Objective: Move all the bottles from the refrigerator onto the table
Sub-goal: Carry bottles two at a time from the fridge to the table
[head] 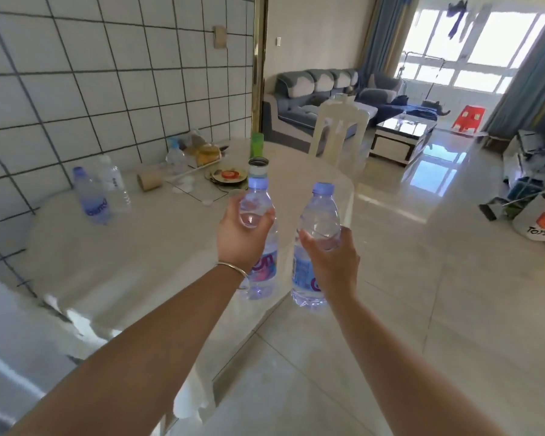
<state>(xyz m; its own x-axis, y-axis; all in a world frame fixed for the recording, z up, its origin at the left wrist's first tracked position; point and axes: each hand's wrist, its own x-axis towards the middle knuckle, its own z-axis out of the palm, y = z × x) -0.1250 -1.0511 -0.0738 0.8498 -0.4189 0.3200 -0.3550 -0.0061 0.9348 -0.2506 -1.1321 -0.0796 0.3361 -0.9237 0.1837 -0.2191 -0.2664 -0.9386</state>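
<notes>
Bottles bound for the table (132,247) are nearly there: the pale, glossy tabletop fills the left and centre of the head view, its rounded near-right edge running just under the person's outstretched arms, with the tiled wall along its far-left side. Two bottles already stand upright near that far-left edge, a blue-tinted bottle (92,196) touching or just beside a clear bottle (115,184); plates (228,177), a cardboard roll (150,181) and other clutter crowd the far corner by the chair (339,133). The left hand (241,236) is wrapped around the upper body of the left bottle (260,237), held upright over the table's right margin, base clear of the surface. The right hand (332,259) is likewise closed around the right bottle (317,247), also upright and just beside its twin, but this one seems to hang at or just past the table's edge, above the floor. Both long axes run vertical, caps up, each bottle's base hanging well below its grip. The open stretch of tabletop lies to the left and ahead; the left hand is nearer it. Setting down likely calls for a short carry leftward and a straight lowering, the right bottle needing the longer reach. The refrigerator is out of view, so how many bottles remain cannot be told.
</notes>
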